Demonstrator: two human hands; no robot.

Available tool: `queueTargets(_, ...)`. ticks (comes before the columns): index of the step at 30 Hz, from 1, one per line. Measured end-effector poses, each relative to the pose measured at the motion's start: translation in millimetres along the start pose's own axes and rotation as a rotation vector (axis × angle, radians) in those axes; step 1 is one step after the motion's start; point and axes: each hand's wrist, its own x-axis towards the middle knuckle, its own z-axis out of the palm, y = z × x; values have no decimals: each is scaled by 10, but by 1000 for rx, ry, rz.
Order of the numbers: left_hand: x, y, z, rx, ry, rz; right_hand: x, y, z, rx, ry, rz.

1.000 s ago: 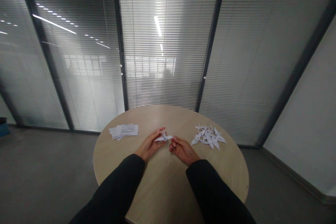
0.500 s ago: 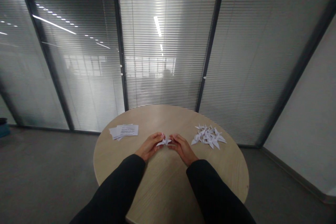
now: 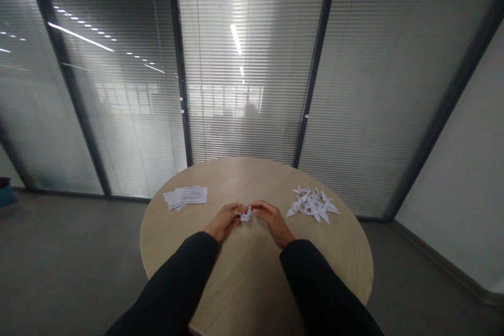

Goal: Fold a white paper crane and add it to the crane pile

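Observation:
A small white paper crane (image 3: pixel 246 217) is between my two hands over the middle of the round table. My left hand (image 3: pixel 226 221) is closed on its left side, fingertips pinching the folded paper. From the other side, the fingertips of my right hand (image 3: pixel 272 221) are pinched at the crane's upright tip, its fingers bent. Right of my right hand lies a pile of folded white paper cranes (image 3: pixel 313 205). Left of my left hand rest several flat paper sheets (image 3: pixel 191 195), overlapping, with print on the top one.
The round wooden table (image 3: pixel 248 178) has its far edge close to a glass wall with blinds (image 3: pixel 244 131). Grey floor (image 3: pixel 79 252) surrounds it. A white wall (image 3: pixel 460 184) stands at the right, and a blue object (image 3: pixel 6 194) is on the floor at far left.
The paper crane has been turned between my fingers: its wings were spread sideways, and now a tip points up. My right fingertips have shifted slightly left. The pile and the sheets are unmoved.

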Motion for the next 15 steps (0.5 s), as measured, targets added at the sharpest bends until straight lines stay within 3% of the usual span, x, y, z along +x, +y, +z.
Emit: queueTargets(15, -8, -5, 24, 119, -16, 49, -3, -31, 27, -15, -24, 2)
